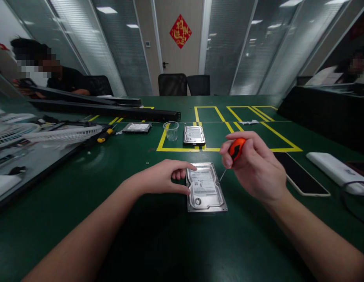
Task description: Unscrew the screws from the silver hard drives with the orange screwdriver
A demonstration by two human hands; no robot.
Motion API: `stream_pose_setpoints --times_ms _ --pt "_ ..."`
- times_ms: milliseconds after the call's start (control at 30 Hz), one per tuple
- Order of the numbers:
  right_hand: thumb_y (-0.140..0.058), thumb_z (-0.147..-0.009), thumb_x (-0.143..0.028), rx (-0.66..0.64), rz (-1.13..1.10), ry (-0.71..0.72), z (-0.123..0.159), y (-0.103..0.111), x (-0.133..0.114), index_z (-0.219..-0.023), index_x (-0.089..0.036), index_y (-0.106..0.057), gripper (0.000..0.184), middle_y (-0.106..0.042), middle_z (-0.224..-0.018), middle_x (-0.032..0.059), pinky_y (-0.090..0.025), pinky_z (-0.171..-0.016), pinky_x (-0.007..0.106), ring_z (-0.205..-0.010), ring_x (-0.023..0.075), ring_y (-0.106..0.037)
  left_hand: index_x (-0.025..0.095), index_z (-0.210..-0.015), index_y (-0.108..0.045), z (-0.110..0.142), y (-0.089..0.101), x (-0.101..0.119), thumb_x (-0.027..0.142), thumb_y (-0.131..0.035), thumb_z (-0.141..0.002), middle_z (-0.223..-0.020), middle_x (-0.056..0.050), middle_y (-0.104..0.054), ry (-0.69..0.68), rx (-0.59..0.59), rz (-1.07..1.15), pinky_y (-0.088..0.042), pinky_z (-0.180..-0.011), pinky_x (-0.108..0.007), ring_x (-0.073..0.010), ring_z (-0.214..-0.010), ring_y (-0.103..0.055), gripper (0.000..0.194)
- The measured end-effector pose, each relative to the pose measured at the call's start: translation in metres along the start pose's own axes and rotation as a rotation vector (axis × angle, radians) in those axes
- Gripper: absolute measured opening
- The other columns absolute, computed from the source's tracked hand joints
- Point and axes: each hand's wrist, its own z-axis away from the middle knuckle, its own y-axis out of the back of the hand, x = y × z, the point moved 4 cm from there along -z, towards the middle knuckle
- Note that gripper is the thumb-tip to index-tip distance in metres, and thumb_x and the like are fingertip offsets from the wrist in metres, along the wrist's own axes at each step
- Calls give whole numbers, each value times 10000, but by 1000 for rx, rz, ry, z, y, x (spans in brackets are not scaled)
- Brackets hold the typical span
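Observation:
A silver hard drive (209, 182) with a white label lies flat on the green table in front of me. At its left edge is my left hand (170, 176), thumb and index finger spread and their tips touching the drive. My right hand (256, 168) is closed around the orange and black handle of a screwdriver (237, 149). The screwdriver's thin shaft slants down to the left, and its tip meets the drive's right edge. Whether a screw sits under the tip is too small to tell.
Further back stand a second hard drive (194, 134) and a clear plastic cup (171, 131). Another drive (137, 127) and a yellow-black tool (105, 135) lie left. A phone (301, 174) and white power bank (337, 172) lie right. Long black bars (111, 109) cross the back left, near a seated person.

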Motion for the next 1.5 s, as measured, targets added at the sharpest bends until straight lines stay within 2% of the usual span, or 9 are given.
stream_pose_setpoints --times_ms 233,400,533,700,1000,1167,1300,1400,1500 --pt "-505 -1112 -304 -4 19 7 1 -1 0 -1154 -245 -743 248 -691 -924 48 -447 -656 310 -706 150 -570 298 -1488 -625 -5 -6 -11 535 -883 -805 -1010 -3 -609 17 -31 24 -431 -735 -290 -170 -866 -563 767" --pt "-526 -1110 -343 -8 24 9 1 -2 0 -1156 -258 -736 232 -692 -923 36 -447 -648 310 -700 145 -566 273 -1438 -664 -2 -3 -2 553 -830 -860 -1021 -27 -628 -31 21 -61 -465 -767 -298 -185 -880 -582 664" --pt "-594 -1082 -385 -15 51 -8 1 0 1 -1173 -286 -721 185 -688 -933 25 -478 -661 320 -730 155 -583 276 -1390 -691 0 -4 14 502 -799 -905 -1232 -79 -646 -106 133 -153 -503 -980 -384 -244 -1104 -610 546" --pt "-707 -1020 -383 -25 120 9 0 3 1 -1148 -312 -692 148 -687 -948 6 -522 -700 335 -792 170 -643 290 -1374 -699 -1 -12 20 503 -819 -885 -1385 -91 -590 -135 104 -188 -472 -1123 -452 -280 -1268 -567 546" --pt "-527 -1099 -421 -19 -14 -60 1 1 1 -1207 -259 -723 276 -681 -933 41 -481 -651 322 -713 155 -558 298 -1409 -694 -1 -9 8 519 -869 -823 -1358 -77 -568 -97 71 -92 -509 -1095 -421 -256 -1226 -587 650" --pt "-674 -1026 -341 5 18 -60 -2 5 -1 -1081 -273 -673 88 -715 -1015 29 -532 -707 335 -806 176 -656 263 -1376 -716 -2 -9 7 515 -901 -783 -1322 -86 -570 -80 73 -47 -559 -976 -389 -227 -1089 -607 671" --pt "-762 -972 -309 -2 36 -43 -2 3 -1 -1080 -302 -617 181 -748 -1007 9 -499 -659 319 -719 156 -604 262 -1362 -727 -2 -9 7 514 -906 -775 -1305 -88 -570 -80 73 -38 -559 -962 -397 -224 -1058 -602 664" --pt "-677 -1030 -363 -9 31 -29 0 1 -2 -1135 -300 -678 122 -729 -964 17 -481 -647 318 -696 153 -553 264 -1361 -730 -2 -10 6 512 -907 -773 -1298 -90 -571 -88 81 -35 -559 -958 -397 -226 -1054 -603 663" --pt "-529 -1086 -405 -7 5 -59 0 1 -3 -1146 -260 -738 261 -714 -972 53 -508 -659 338 -725 174 -574 264 -1363 -730 -2 -10 7 515 -904 -774 -1289 -90 -575 -87 84 -36 -561 -946 -398 -224 -1034 -605 663"
